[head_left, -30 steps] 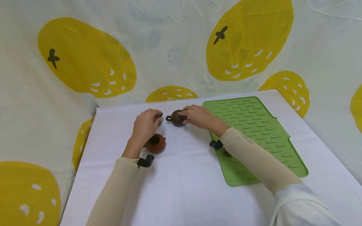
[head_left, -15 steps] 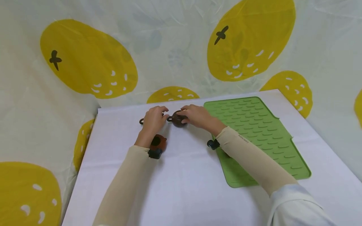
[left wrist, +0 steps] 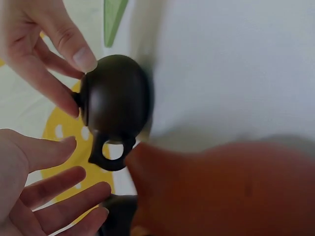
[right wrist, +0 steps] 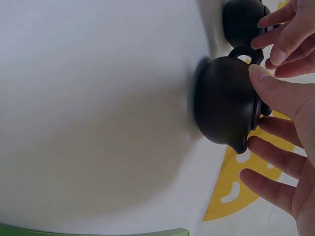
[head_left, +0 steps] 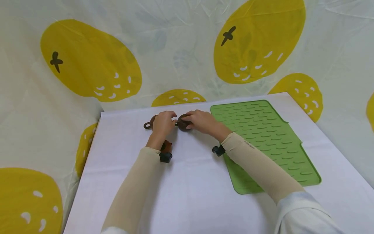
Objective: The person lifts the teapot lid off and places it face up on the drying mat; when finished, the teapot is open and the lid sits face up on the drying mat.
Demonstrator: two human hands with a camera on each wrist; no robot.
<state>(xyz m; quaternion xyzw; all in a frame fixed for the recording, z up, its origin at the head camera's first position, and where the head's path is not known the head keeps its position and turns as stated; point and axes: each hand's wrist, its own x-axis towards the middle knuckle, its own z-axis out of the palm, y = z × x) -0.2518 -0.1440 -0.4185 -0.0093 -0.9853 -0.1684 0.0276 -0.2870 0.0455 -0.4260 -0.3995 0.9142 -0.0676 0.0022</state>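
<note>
A dark brown teapot [head_left: 184, 124] with a lid stands at the back of the table, its loop handle towards my left hand. My right hand [head_left: 203, 122] holds it from the right, thumb [right wrist: 268, 81] at the lid's rim and fingers over the lid and spout side. My left hand [head_left: 163, 125] is beside the handle, fingers loosely spread and holding nothing. Behind that hand is a second dark teapot [right wrist: 241, 22], partly hidden. Nearer, a reddish-orange pot [head_left: 167, 147] sits mostly under my left wrist; it looms large and blurred in the left wrist view.
A green textured mat [head_left: 263, 136] lies on the right of the white-covered table [head_left: 193, 195], partly under my right forearm. A curtain [head_left: 175, 48] with yellow fruit shapes hangs behind the table's back edge.
My left hand has moved right, from the second teapot to the handle of the teapot at my right hand, uncovering the second teapot's handle. My right hand has stayed on its teapot.
</note>
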